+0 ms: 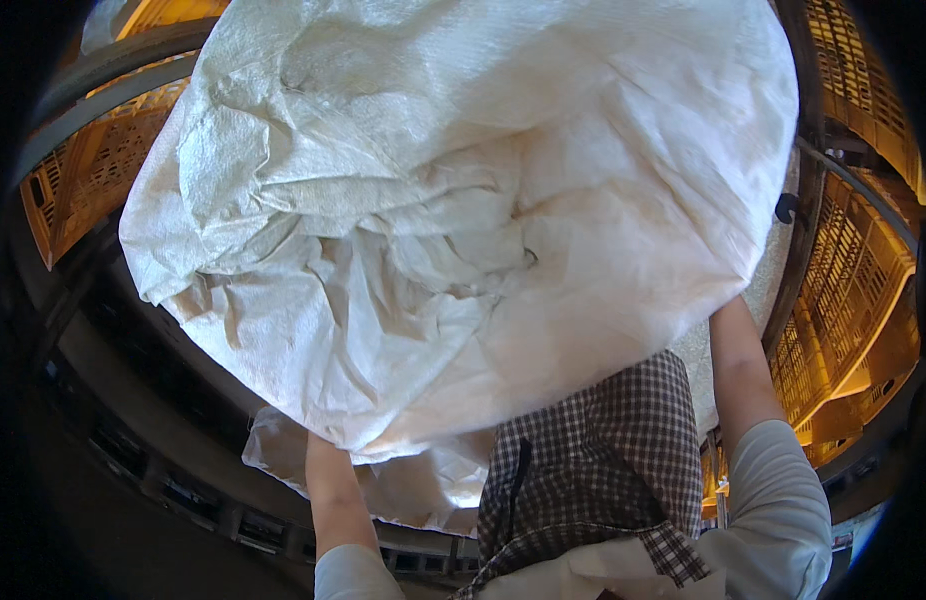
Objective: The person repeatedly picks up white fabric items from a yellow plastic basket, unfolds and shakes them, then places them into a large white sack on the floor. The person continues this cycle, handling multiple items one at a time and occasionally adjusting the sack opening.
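Note:
A large white woven plastic sack [583,200], creased and bulging, fills the middle and top of the head view. My left forearm [333,495] reaches up to its lower edge, and my left hand is hidden behind the cloth. On the other side my right forearm [740,360] goes up to the sack's lower right edge, where the fabric also covers my right hand. The sack is raised in front of me between both arms. No fingers show, so their grip cannot be seen.
Yellow perforated plastic crates [848,290] are stacked in dark metal framing at the right. More yellow crates [93,150] stand at the upper left. Below the sack lies more pale sheeting [413,490]. My checked apron [593,440] shows at the lower middle.

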Available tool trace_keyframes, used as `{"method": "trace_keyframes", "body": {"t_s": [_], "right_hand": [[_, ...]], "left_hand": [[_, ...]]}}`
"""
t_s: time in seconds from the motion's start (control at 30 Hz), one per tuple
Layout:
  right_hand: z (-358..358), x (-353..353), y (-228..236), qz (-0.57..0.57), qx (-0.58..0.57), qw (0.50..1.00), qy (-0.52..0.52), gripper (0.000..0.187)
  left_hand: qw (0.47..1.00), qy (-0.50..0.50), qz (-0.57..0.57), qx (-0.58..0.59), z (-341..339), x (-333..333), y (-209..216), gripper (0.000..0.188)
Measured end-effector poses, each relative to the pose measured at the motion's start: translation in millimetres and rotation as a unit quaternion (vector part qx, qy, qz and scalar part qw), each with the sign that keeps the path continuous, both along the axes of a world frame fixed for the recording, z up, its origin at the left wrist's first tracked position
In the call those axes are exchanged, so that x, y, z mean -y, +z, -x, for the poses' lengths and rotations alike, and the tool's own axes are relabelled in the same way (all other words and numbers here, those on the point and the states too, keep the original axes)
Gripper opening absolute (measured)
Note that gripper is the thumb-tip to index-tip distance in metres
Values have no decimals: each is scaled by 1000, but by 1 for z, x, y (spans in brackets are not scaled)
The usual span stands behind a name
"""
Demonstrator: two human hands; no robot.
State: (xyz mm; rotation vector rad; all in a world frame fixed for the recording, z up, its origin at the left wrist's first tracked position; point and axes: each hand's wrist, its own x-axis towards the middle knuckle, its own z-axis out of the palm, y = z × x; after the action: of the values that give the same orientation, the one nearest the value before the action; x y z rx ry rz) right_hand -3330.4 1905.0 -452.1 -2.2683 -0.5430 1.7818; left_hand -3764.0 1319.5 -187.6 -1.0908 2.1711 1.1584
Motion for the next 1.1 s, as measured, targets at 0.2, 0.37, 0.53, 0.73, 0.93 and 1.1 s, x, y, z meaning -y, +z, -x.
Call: {"method": "trace_keyframes", "body": {"t_s": [0.2,0.37,0.53,0.73,0.93,1.1], "right_hand": [[14,-51,56,-201,92,973,66,29],[116,-37,178,-432,98,777,448,31],[243,83,151,-399,-210,347,822,61],[256,91,16,-199,-23,199,959,56],[246,56,60,-118,-72,377,916,43],[205,-33,155,-571,177,560,573,54]], "left_hand": [[980,-142,140,-20,19,-13,37,30],[821,-370,260,-349,26,-119,91,42],[491,-808,206,-251,63,-232,2,57],[245,-859,430,131,157,-218,-127,63],[475,-815,328,50,84,-241,-134,46],[586,-665,376,-270,14,-216,15,52]]}}
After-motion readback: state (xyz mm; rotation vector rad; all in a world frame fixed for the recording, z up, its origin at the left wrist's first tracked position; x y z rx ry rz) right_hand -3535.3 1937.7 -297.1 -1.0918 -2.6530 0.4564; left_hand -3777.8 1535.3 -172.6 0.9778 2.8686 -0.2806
